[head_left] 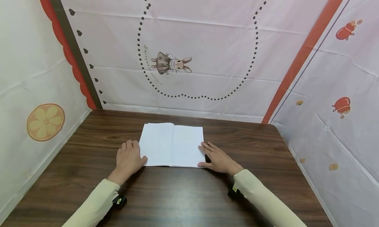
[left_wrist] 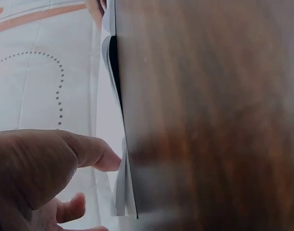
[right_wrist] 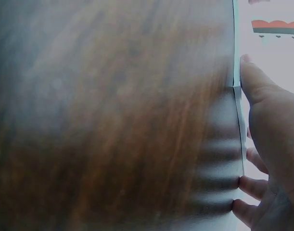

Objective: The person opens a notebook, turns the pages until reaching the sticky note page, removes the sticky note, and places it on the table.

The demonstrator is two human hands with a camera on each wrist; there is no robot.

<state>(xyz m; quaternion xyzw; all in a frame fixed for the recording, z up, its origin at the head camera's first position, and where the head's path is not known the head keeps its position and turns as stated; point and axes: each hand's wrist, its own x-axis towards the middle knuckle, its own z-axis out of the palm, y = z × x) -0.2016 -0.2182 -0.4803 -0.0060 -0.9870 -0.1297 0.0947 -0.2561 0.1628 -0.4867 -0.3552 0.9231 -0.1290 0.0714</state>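
Notebook [head_left: 180, 144], ruled and spread wide on the wood-grain table [head_left: 183, 194], lies between left hand [head_left: 129, 157] and right hand [head_left: 217, 158], long axis left to right, neither hand nearer. Left thumb rests by its near left corner, fingers loosely bent; right fingers, parted, touch its right edge, gripping nothing.

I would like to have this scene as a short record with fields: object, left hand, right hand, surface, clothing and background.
Object: notebook, lying open, lined pages facing up
Left hand: at the outer edge of the left page, thumb touching near its lower corner
Right hand: at the outer edge of the right page, thumb near its lower corner
Surface: dark brown wood-grain table
Clothing: pale sleeves
Background: pale wall covering with a printed rabbit
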